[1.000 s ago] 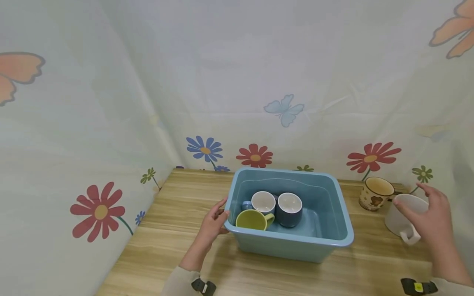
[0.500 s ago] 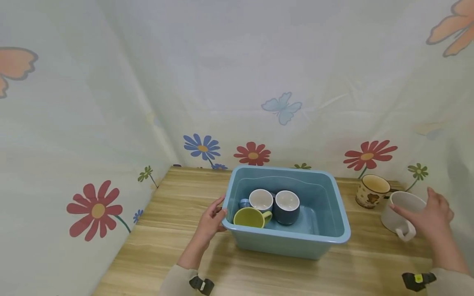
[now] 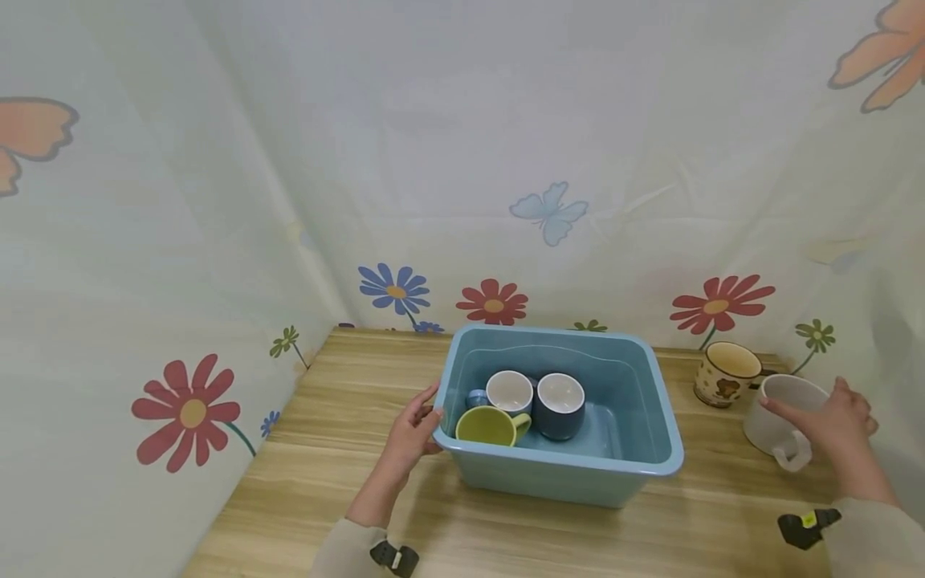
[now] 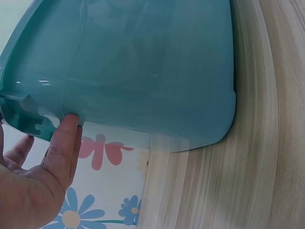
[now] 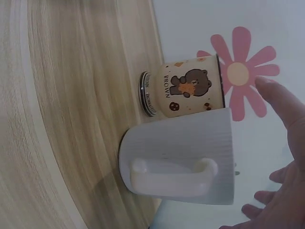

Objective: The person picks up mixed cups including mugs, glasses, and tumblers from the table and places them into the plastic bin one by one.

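1. Right hand [image 3: 831,417]: fingers spread and only slightly bent, over the rim of the white mug [image 3: 784,417]. The right wrist view shows a gap between fingertips [image 5: 274,90] and mug wall, so nothing is gripped. Whether any finger touches the rim, cannot tell.
2. White mug stands upright on the wooden table [image 3: 347,449], directly under the right fingers, handle [image 5: 174,171] facing the person.
3. Just past those fingers, on the far side: cream bear mug [image 3: 726,373], upright, with "BROWN" print. It looks to touch the white mug in the right wrist view; not certain.
4. Left hand [image 3: 412,433]: fingers straight, relaxed, laid against the short left wall of the blue bin [image 3: 578,474], tips up at its rim. The left wrist view shows a fingertip [image 4: 66,129] pressed under the rim lip. No curl round it.
5. Inside the bin, just across the wall from the left fingers: green mug [image 3: 491,425], then a light-blue mug [image 3: 509,392], then a dark-blue mug [image 3: 560,404]. All upright, bunched at the left end.
6. Bin sits between the two hands; the white mug is well apart from it on the right.
7. Flowered curtain [image 3: 499,301] hangs behind the table.
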Demonstrator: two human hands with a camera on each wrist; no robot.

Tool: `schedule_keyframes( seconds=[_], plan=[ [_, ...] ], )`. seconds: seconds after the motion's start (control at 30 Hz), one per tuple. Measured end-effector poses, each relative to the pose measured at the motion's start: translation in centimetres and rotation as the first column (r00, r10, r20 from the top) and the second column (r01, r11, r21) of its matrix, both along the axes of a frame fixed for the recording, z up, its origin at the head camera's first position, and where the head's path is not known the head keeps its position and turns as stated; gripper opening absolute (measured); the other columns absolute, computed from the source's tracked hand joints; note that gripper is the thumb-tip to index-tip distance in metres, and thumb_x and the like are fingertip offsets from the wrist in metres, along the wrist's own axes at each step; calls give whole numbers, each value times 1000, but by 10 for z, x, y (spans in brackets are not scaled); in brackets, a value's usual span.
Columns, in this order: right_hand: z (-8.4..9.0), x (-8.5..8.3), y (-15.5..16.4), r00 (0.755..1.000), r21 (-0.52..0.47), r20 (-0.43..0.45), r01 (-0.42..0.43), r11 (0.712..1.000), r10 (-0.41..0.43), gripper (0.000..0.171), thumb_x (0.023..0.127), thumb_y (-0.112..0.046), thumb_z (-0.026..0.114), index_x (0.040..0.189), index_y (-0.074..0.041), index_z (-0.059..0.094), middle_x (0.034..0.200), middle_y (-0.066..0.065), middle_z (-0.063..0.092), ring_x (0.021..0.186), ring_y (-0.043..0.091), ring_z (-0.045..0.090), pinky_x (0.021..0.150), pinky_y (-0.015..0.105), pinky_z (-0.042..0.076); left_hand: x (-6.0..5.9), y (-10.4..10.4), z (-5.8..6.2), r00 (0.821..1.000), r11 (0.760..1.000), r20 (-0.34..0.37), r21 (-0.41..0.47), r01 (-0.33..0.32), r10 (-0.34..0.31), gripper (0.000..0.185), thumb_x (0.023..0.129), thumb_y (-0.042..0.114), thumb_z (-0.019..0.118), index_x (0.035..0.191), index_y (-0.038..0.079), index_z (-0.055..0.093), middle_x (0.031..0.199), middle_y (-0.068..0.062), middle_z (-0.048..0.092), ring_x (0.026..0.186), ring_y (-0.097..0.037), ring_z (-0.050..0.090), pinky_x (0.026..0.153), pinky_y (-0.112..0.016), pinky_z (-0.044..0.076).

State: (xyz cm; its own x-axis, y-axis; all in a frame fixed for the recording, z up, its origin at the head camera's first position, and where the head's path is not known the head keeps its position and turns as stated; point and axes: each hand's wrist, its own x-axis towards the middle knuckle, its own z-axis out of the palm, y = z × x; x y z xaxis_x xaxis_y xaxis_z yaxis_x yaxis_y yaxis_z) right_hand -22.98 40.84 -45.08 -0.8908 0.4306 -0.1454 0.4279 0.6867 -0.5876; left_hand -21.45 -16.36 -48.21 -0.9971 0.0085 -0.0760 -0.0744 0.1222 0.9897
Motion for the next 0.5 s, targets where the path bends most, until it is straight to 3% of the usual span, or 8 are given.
schedule_keyframes(
  seconds=[0.17,0.37,0.5],
  plan=[
    [-1,-7,0,995,-23,89,51,998,-49,125,91,-58,60,151,18,-20,155,51,-12,145,68,-1,120,77,14,-1,0,-2,1000,1000,5,7,-1,1,53,103,14,55,155,11,44,138,-31,60,94,-20,70,70,-31,65],
    [-3,-11,-3,984,-33,138,121,992,-116,119,93,-51,59,149,22,-17,149,55,-2,139,68,11,113,74,31,-2,0,-3,1000,1000,-5,2,0,0,53,103,14,55,155,10,45,136,-32,60,90,-18,69,70,-32,65],
    [-3,-14,-5,981,-20,154,123,992,-119,116,94,-50,56,147,25,-14,147,56,2,136,67,13,111,73,33,-3,0,-3,1000,1000,-6,1,-7,7,53,102,14,56,154,10,45,136,-31,61,90,-18,69,70,-32,65]
  ],
)
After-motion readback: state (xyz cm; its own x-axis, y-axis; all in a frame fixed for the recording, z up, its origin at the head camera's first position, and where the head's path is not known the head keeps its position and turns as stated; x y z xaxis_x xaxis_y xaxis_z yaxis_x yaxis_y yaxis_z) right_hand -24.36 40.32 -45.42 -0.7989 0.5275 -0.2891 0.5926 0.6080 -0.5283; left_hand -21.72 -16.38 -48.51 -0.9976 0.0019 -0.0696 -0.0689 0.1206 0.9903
